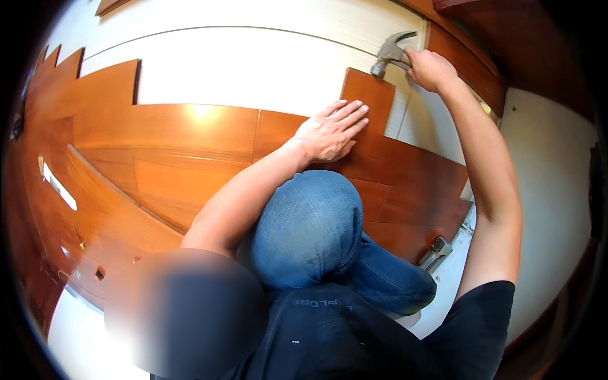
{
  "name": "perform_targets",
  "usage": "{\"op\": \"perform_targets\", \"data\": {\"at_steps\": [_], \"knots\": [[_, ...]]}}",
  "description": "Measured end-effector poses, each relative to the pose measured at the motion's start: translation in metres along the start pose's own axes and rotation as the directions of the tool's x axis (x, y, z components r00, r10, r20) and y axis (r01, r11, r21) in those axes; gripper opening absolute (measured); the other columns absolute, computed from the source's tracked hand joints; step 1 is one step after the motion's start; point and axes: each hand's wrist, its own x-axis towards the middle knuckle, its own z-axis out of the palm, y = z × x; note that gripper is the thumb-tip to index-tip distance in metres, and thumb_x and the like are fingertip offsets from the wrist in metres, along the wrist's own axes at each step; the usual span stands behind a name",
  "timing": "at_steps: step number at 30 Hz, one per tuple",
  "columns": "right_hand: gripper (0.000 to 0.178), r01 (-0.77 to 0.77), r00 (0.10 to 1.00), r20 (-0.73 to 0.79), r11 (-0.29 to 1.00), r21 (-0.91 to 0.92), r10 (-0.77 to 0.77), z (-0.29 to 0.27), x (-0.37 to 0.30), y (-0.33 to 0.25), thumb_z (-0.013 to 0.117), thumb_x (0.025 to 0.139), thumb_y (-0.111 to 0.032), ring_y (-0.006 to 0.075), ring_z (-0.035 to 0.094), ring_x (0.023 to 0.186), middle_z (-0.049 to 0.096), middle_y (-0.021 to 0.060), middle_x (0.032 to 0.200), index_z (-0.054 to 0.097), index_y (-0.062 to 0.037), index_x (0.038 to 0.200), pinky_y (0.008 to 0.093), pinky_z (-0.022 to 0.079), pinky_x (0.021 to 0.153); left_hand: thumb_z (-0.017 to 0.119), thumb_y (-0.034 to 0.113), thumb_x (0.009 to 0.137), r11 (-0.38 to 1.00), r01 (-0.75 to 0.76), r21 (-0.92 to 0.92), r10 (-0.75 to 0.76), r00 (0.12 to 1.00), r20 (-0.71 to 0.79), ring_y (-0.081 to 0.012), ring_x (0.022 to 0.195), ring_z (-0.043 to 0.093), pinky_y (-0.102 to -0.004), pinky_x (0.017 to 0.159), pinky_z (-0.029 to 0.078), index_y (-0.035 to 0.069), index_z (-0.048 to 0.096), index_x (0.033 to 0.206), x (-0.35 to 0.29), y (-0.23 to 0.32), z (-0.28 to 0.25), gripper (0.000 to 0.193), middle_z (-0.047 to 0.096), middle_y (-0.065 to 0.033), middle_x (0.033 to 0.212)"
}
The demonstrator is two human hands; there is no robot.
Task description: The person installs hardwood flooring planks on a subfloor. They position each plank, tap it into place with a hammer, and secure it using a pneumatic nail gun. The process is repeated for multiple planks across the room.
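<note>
My right hand (432,68) is wrapped round the handle of a claw hammer (391,54) at the upper right. The hammer's striking face is down at the upper right end of a reddish-brown wooden floorboard (368,88); whether it touches the board I cannot tell. My left hand (328,132) lies flat, palm down, with fingers apart, on the laid boards and over the lower left side of that floorboard. Beyond its edge stretches a pale underlay (240,66) with a dark seam across it.
Laid floorboards (190,130) run leftward with a stepped edge. A long plank (120,193) rests on them, near a white strip (58,183). A grey metal tool (436,253) lies right of my knee (310,221). A pale wall (550,164) bounds the right.
</note>
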Motion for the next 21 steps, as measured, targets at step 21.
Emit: {"op": "perform_targets", "data": {"at_steps": [21], "knots": [[0.044,0.016,0.943,-0.302,0.885,0.466,0.142,0.054,-0.078,-0.021,0.069,0.093,-0.01,0.047,0.065,0.112,0.069,0.0293,0.121,0.06,-0.0041,0.136,0.0552,0.053,0.096,0.063,0.036,0.09,0.986,-0.154,-0.069,0.129,0.95,-0.285,-0.0356,0.154,0.037,-0.0513,0.128,0.028,0.008,0.061,0.143,-0.015,-0.005,0.038,0.06,0.047,-0.0169,0.16]]}}
